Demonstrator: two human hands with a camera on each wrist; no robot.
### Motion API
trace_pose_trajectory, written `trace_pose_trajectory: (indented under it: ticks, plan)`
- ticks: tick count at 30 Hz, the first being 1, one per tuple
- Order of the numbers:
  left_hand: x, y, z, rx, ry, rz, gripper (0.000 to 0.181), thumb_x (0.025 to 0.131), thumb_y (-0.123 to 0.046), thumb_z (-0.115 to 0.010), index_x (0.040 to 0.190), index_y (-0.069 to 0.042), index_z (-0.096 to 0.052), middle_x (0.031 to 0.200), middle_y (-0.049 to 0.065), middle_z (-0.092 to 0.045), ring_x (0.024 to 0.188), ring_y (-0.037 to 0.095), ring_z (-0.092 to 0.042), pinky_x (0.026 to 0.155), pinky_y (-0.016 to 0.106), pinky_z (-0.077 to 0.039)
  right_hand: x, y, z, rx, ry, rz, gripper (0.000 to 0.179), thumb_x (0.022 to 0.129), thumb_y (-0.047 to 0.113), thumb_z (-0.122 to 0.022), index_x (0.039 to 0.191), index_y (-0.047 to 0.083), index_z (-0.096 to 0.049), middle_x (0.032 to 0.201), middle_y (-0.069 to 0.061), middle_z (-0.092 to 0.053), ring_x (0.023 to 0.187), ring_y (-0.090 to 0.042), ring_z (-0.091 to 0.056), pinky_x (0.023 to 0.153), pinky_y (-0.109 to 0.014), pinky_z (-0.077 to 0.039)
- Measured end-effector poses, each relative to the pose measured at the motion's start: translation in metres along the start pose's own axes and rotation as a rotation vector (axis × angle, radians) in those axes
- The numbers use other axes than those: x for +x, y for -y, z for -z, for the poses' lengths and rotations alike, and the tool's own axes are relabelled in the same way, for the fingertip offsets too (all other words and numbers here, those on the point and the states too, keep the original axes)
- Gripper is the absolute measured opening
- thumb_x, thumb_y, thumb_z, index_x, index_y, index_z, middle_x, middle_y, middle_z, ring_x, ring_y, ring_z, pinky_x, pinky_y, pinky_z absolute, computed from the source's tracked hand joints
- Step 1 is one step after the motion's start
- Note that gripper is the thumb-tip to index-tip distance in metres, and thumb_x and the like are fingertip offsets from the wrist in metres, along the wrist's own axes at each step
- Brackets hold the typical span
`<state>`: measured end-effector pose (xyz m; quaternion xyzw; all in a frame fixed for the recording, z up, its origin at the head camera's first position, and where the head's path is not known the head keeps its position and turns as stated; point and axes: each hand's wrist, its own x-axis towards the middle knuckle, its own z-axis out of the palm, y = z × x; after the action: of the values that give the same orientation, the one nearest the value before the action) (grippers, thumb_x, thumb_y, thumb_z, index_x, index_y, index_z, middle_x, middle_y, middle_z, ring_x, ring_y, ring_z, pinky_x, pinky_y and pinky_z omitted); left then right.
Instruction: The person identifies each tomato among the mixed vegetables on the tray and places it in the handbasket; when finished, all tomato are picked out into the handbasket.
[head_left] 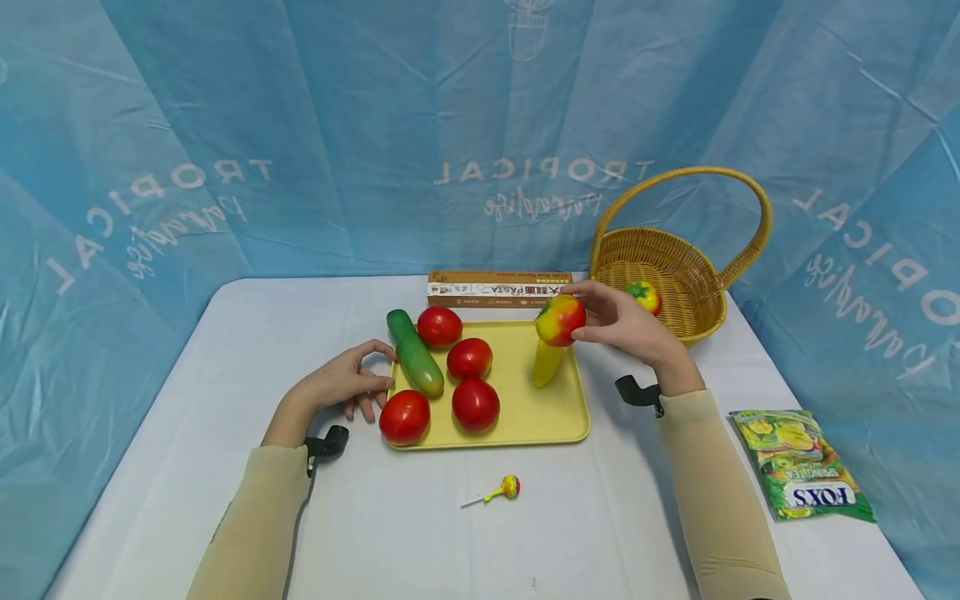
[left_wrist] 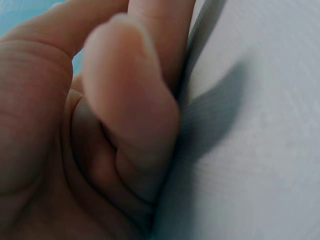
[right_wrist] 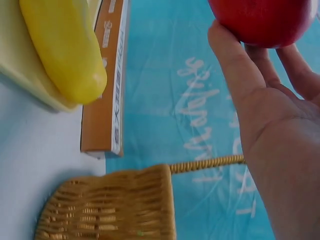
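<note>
My right hand [head_left: 626, 321] holds a red-and-yellow fruit [head_left: 561, 320] with a green top, fingertips and thumb on its side. The fruit is raised above the right part of a yellow tray [head_left: 525, 425]. Below it a long yellow fruit or vegetable [right_wrist: 67, 55] lies on the tray, partly hidden in the head view. My left hand [head_left: 347, 382] rests at the tray's left edge, fingers loosely bent and holding nothing. Near its fingertips are a green cucumber [head_left: 417, 354] and a tomato [head_left: 405, 417]. Several more tomatoes [head_left: 476, 406] sit on the tray.
Behind the tray lies a pasta box [head_left: 487, 289]. A wicker basket [head_left: 705, 300] with a tall handle stands at the back right, another red-and-yellow fruit [head_left: 643, 297] inside. A lollipop [head_left: 510, 487] lies in front of the tray. At the right is a green candy bag [head_left: 802, 464].
</note>
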<state>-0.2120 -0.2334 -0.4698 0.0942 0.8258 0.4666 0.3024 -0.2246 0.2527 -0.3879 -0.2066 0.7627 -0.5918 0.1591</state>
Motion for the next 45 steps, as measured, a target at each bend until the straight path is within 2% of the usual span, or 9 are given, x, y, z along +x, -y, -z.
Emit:
trace_pose_trajectory:
  ticks: [7, 15, 18, 22, 26, 31, 36, 45]
  plan:
    - [0.0, 0.001, 0.0, -0.009, 0.004, 0.003, 0.049, 0.105, -0.027, -0.067, 0.146, -0.015, -0.042, 0.083, 0.01, -0.077, 0.062, 0.026, -0.076, 0.05, 0.026, -0.055, -0.004, -0.006, 0.015, -0.024, -0.121, -0.062, 0.063, 0.097, 0.012, -0.077, 0.153, 0.013, -0.049, 0.156, -0.012, -0.052, 0.132, -0.015, -0.06, 0.099, -0.02, -0.057]
    - [0.0, 0.001, 0.0, -0.009, 0.002, -0.001, 0.049, 0.104, -0.027, -0.067, 0.145, -0.014, -0.043, 0.082, 0.01, -0.077, 0.061, 0.026, -0.076, 0.049, 0.026, -0.055, -0.012, -0.021, 0.037, 0.036, -0.265, -0.04, 0.058, 0.098, 0.012, -0.076, 0.15, 0.012, -0.049, 0.145, 0.002, -0.054, 0.128, -0.008, -0.06, 0.097, -0.016, -0.057]
    - [0.0, 0.002, 0.0, -0.012, 0.001, 0.002, 0.049, 0.104, -0.027, -0.067, 0.145, -0.015, -0.043, 0.082, 0.01, -0.077, 0.061, 0.025, -0.076, 0.05, 0.026, -0.055, -0.014, -0.026, 0.045, 0.039, -0.324, -0.048, 0.056, 0.099, 0.015, -0.076, 0.149, 0.015, -0.05, 0.147, 0.004, -0.051, 0.131, -0.008, -0.057, 0.096, -0.015, -0.057]
    - [0.0, 0.002, -0.001, -0.012, -0.005, 0.007, 0.048, 0.105, -0.028, -0.067, 0.145, -0.016, -0.043, 0.082, 0.009, -0.077, 0.061, 0.025, -0.076, 0.05, 0.026, -0.055, -0.018, -0.034, 0.055, 0.023, -0.413, -0.1, 0.062, 0.098, 0.023, -0.078, 0.151, 0.018, -0.046, 0.156, -0.003, -0.046, 0.14, -0.016, -0.05, 0.097, -0.01, -0.054]
    - [0.0, 0.002, -0.001, -0.004, -0.004, -0.004, 0.049, 0.105, -0.027, -0.066, 0.145, -0.015, -0.043, 0.082, 0.009, -0.077, 0.061, 0.026, -0.076, 0.049, 0.026, -0.055, -0.02, -0.038, 0.063, -0.01, -0.48, -0.153, 0.071, 0.098, 0.03, -0.079, 0.156, 0.018, -0.039, 0.165, -0.007, -0.04, 0.151, -0.023, -0.044, 0.104, -0.011, -0.051]
    - [0.0, 0.001, 0.0, 0.0, -0.003, -0.001, 0.049, 0.105, -0.027, -0.066, 0.146, -0.015, -0.043, 0.083, 0.009, -0.077, 0.061, 0.025, -0.076, 0.05, 0.026, -0.055, -0.021, -0.039, 0.068, -0.034, -0.512, -0.193, 0.078, 0.096, 0.033, -0.08, 0.158, 0.016, -0.035, 0.169, -0.008, -0.037, 0.155, -0.025, -0.041, 0.119, -0.028, -0.045]
    - [0.001, 0.0, -0.001, 0.0, -0.001, 0.001, 0.05, 0.105, -0.028, -0.067, 0.146, -0.015, -0.042, 0.083, 0.009, -0.077, 0.06, 0.024, -0.076, 0.05, 0.025, -0.055, -0.02, -0.04, 0.069, -0.062, -0.508, -0.215, 0.08, 0.098, 0.028, -0.078, 0.161, 0.014, -0.031, 0.17, -0.01, -0.035, 0.157, -0.025, -0.04, 0.126, -0.041, -0.039]
    - [-0.002, -0.002, -0.001, 0.002, 0.003, -0.008, 0.054, 0.104, -0.029, -0.067, 0.149, -0.013, -0.04, 0.084, 0.01, -0.077, 0.061, 0.026, -0.076, 0.05, 0.026, -0.055, -0.021, -0.04, 0.07, -0.101, -0.519, -0.175, 0.075, 0.1, 0.025, -0.075, 0.161, 0.008, -0.033, 0.169, -0.012, -0.038, 0.163, -0.026, -0.03, 0.134, -0.045, -0.025]
